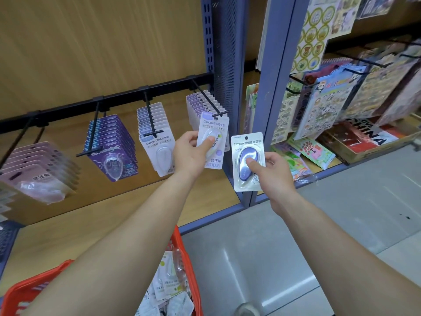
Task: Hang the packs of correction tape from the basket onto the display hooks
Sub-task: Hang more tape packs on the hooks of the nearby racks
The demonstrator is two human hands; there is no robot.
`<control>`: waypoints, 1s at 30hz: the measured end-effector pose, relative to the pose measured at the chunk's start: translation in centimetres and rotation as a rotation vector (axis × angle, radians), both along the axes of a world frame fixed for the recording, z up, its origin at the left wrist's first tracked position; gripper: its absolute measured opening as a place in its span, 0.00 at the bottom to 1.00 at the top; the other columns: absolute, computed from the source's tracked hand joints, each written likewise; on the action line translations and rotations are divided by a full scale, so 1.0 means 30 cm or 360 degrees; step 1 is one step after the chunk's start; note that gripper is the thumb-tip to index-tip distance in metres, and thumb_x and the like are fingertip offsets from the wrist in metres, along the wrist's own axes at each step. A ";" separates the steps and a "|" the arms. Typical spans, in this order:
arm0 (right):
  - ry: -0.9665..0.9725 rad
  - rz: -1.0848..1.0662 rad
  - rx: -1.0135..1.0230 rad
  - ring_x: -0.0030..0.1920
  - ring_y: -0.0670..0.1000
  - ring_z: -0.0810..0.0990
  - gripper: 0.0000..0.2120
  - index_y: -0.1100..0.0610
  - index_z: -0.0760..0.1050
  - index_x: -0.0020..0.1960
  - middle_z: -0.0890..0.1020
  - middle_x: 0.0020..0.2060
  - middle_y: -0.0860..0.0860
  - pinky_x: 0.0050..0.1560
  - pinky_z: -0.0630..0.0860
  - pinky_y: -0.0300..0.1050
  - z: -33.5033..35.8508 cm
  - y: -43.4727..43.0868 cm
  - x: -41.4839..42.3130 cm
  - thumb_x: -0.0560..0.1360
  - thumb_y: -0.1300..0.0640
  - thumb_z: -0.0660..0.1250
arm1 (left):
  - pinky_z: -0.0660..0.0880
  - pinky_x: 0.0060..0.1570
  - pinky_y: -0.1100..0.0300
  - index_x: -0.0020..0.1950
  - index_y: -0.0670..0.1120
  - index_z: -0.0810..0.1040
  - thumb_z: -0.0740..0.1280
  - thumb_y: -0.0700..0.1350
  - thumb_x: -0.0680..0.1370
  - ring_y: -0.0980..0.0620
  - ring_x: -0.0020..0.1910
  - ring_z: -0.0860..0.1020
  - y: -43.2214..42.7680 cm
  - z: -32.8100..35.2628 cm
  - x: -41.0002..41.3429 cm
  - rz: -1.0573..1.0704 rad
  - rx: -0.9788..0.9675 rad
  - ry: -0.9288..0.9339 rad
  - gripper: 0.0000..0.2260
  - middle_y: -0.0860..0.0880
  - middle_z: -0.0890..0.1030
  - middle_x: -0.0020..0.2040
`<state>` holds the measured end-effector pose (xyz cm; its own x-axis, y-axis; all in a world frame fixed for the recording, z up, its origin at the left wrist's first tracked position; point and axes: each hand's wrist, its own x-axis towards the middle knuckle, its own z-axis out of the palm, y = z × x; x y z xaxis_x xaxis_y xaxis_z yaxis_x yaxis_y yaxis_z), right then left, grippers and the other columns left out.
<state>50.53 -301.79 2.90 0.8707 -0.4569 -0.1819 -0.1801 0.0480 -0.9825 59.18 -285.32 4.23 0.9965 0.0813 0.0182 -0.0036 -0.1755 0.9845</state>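
Observation:
My left hand (190,153) grips a white and lilac pack of correction tape (213,131), thumb on its blister, with the pack's top at the tip of the rightmost display hook (208,99). Several like packs hang behind it on that hook. My right hand (271,172) holds a second pack (247,148) with a blue tape case, upright, to the right of the hook and apart from it. The red basket (190,265) stands at the bottom under my left forearm, with several more packs (168,290) inside.
Three other hooks on the black rail (109,103) carry white, purple and pink packs. A blue perforated upright (227,65) stands just right of the rightmost hook. Sticker sheets (328,101) hang on hooks in the bay beyond it. Grey floor (296,247) lies below right.

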 end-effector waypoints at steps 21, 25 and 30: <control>-0.0041 0.0428 -0.0191 0.47 0.49 0.85 0.08 0.52 0.76 0.53 0.87 0.47 0.49 0.44 0.79 0.45 0.118 0.317 -0.052 0.77 0.55 0.74 | 0.75 0.64 0.58 0.61 0.48 0.83 0.74 0.47 0.78 0.57 0.55 0.81 0.500 0.103 -0.281 -0.0272 0.0781 0.0115 0.12 0.54 0.84 0.55; -0.0085 0.0683 -0.0181 0.47 0.48 0.87 0.10 0.54 0.77 0.55 0.88 0.46 0.47 0.44 0.80 0.45 0.187 0.542 -0.094 0.76 0.55 0.75 | 0.76 0.64 0.56 0.55 0.48 0.85 0.74 0.45 0.77 0.58 0.53 0.82 0.790 0.176 -0.424 -0.0132 0.0910 0.0096 0.08 0.54 0.86 0.51; -0.0119 0.0942 -0.0198 0.49 0.52 0.87 0.10 0.57 0.76 0.54 0.88 0.45 0.48 0.50 0.82 0.54 0.253 0.819 -0.154 0.76 0.57 0.75 | 0.77 0.53 0.68 0.51 0.54 0.83 0.73 0.44 0.78 0.62 0.48 0.82 1.075 0.284 -0.574 0.0018 0.0981 0.0043 0.05 0.57 0.85 0.49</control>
<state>45.91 -277.20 10.50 0.9917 0.0947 -0.0869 -0.0715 -0.1554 -0.9853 41.96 -253.06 12.74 0.9964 0.0746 0.0399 0.0253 -0.7124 0.7013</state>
